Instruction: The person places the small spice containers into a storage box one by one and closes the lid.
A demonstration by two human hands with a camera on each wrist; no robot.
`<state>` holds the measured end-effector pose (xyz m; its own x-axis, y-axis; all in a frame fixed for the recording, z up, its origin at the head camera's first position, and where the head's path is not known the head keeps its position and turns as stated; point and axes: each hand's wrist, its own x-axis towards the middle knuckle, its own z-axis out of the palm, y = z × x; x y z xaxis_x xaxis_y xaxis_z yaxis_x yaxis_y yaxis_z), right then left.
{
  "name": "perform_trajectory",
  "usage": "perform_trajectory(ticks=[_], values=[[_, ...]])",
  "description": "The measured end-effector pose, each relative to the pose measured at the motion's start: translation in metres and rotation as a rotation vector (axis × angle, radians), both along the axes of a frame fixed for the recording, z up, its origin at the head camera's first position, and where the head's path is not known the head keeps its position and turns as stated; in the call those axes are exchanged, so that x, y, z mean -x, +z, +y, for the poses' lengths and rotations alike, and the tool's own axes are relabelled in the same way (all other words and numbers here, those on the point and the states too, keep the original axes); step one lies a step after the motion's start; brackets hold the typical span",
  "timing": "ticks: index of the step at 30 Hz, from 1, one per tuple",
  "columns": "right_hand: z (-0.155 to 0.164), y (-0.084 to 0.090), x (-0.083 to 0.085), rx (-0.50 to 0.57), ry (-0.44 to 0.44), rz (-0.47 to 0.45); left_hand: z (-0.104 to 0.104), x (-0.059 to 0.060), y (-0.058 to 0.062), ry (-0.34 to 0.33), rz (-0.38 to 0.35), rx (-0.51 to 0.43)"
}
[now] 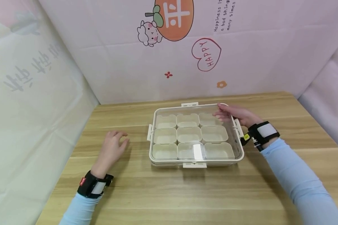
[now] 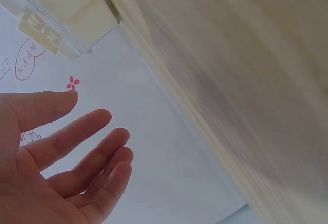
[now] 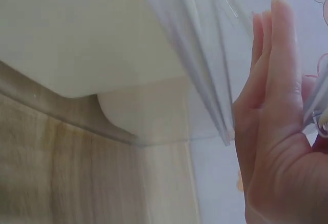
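A cream storage box (image 1: 154, 157) with nine small inner cups stands in the middle of the wooden table (image 1: 186, 193), with a clear lid (image 1: 197, 152) lying on it. My right hand (image 1: 234, 113) rests at the box's far right corner, straight fingers on the lid's edge. The right wrist view shows that hand (image 3: 277, 126) flat beside the clear lid (image 3: 205, 70) and the cream box wall (image 3: 77, 29). My left hand (image 1: 112, 147) lies on the table left of the box, fingers loosely bent, holding nothing. In the left wrist view the left hand (image 2: 66, 157) is spread and empty, a clear latch (image 2: 48, 32) beyond it.
White latches stick out at the box's front (image 1: 194, 165), back (image 1: 189, 104) and left side (image 1: 150, 132). Pale printed backdrop walls (image 1: 124, 62) close in the table at the back and both sides. Bare wood lies in front of the box.
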<state>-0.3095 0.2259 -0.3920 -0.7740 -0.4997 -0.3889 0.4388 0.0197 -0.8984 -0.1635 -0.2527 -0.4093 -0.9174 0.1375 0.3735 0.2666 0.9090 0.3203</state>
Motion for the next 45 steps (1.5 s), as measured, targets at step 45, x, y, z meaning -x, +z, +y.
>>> perform_trajectory(ticks=[45], values=[[-0.010, 0.000, -0.004, 0.006, -0.058, 0.015, 0.000, -0.001, 0.004, 0.008, -0.049, 0.019]])
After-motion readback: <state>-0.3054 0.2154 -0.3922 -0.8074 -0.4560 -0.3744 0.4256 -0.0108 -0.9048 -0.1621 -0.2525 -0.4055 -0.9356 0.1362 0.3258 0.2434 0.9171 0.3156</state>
